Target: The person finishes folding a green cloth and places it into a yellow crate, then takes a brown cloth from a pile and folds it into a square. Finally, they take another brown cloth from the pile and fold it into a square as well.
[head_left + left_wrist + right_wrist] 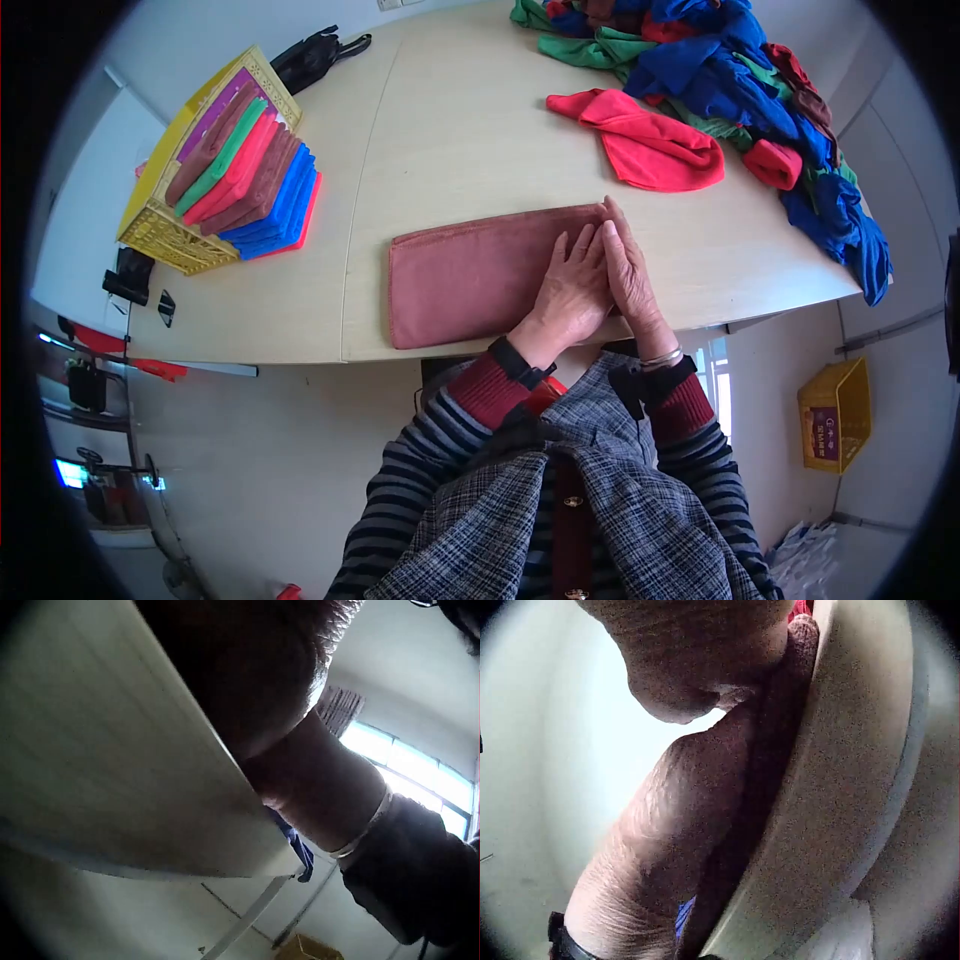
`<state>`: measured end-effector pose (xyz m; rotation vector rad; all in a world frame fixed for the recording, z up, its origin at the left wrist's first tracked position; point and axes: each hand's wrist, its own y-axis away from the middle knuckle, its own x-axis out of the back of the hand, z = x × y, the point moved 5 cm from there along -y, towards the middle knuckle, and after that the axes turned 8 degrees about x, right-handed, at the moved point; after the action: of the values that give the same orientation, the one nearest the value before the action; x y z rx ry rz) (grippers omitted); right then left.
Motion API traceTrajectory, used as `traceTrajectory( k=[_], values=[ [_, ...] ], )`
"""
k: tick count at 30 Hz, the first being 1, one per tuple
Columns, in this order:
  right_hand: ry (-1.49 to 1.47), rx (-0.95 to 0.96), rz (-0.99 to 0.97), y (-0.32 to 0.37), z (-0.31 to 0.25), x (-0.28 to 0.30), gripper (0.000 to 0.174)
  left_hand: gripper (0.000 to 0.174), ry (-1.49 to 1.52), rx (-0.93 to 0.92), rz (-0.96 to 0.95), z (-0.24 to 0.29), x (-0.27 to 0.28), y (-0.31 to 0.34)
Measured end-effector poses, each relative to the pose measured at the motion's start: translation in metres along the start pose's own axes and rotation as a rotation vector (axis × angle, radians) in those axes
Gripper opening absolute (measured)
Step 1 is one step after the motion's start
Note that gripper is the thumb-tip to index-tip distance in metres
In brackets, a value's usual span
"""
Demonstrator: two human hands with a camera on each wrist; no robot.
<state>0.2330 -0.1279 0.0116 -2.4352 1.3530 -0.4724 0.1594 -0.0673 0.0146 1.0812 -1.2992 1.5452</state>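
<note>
A folded brown cloth [460, 275] lies flat near the table's front edge, its long side running left to right. My left hand [572, 292] rests on its right part, fingers extended and spread a little. Right beside it, my right hand [632, 280] stands along the cloth's right end with straight fingers, touching the left hand. In the left wrist view the left hand [247, 675] is a dark shape over the table edge. The right wrist view shows the right hand [697, 652] close up, with the left hand [682, 802] below it. Neither hand grips the cloth.
A yellow basket [190, 245] at the left holds a stack of folded cloths [245, 175]. Loose cloths [720, 80] are heaped at the far right, a red cloth [650, 140] in front. A black bag [315, 60] lies at the back; another yellow basket [835, 415] is off the table, right.
</note>
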Motion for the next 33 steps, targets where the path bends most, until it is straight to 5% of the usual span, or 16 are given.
traceTrajectory(
  k=[5,19,23,27,31,33],
  values=[
    [0.462,0.125,-0.113,0.005,-0.007,-0.005,0.056,0.064,0.024,0.102,0.024,-0.034,-0.006,0.015],
    [0.892,0.272,-0.256,0.012,-0.016,-0.019,0.051,0.068,-0.044,0.684,-0.109,-0.203,0.047,0.117],
    [0.92,0.273,-0.299,0.013,-0.019,-0.019,0.052,0.061,-0.168,0.776,0.05,-0.229,0.049,0.148],
    [0.87,0.315,-0.353,0.023,-0.031,-0.014,0.055,0.057,-0.202,0.613,0.236,-0.202,0.082,0.163],
    [0.832,0.363,-0.46,0.051,-0.055,-0.011,0.059,0.043,0.158,0.571,0.28,-0.173,0.098,0.179],
    [0.854,0.358,-0.524,0.062,-0.06,-0.021,0.062,0.041,0.111,0.67,0.24,-0.177,0.089,0.177]
  ],
)
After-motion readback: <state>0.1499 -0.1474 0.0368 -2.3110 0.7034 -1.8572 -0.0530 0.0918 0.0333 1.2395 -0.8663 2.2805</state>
